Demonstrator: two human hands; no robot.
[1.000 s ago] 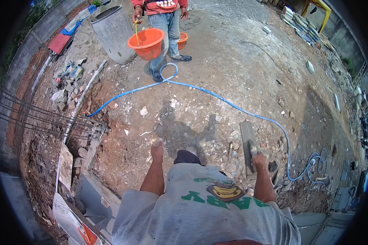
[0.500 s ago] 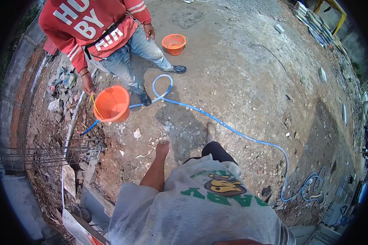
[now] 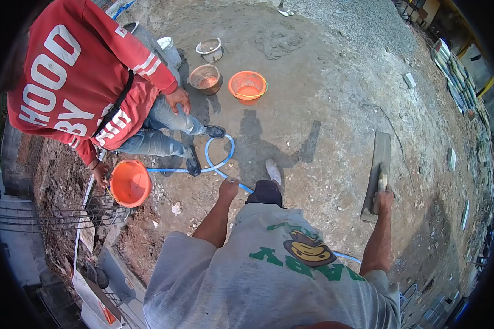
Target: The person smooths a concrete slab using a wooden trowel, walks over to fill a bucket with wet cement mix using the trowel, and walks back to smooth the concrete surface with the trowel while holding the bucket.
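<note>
My right hand (image 3: 384, 199) grips the handle of a long, flat plastering float (image 3: 376, 159), its grey blade pointing forward, out to my right. My left hand (image 3: 229, 189) hangs in front of my body, fingers curled into a fist with nothing visible in them. A blue hose (image 3: 223, 160) runs on the ground just past that fist. To the left stands a co-worker in a red top (image 3: 88, 71). The co-worker's lower hand (image 3: 100, 172) is at the rim of an orange bucket (image 3: 130, 183), which tilts toward me; their other hand (image 3: 178, 101) hangs free.
A second orange bucket (image 3: 248, 86), a dirty brownish bucket (image 3: 206, 80) and a white bucket (image 3: 209, 50) stand on the ground ahead. Gravel (image 3: 362, 24) lies at the back. Rebar (image 3: 55, 218) and a concrete edge (image 3: 121, 268) are at left. Stacked planks (image 3: 453, 74) lie at right.
My right hand has come into view with the float. The view has shifted, bringing more buckets into sight. The co-worker and the held bucket now appear further left.
</note>
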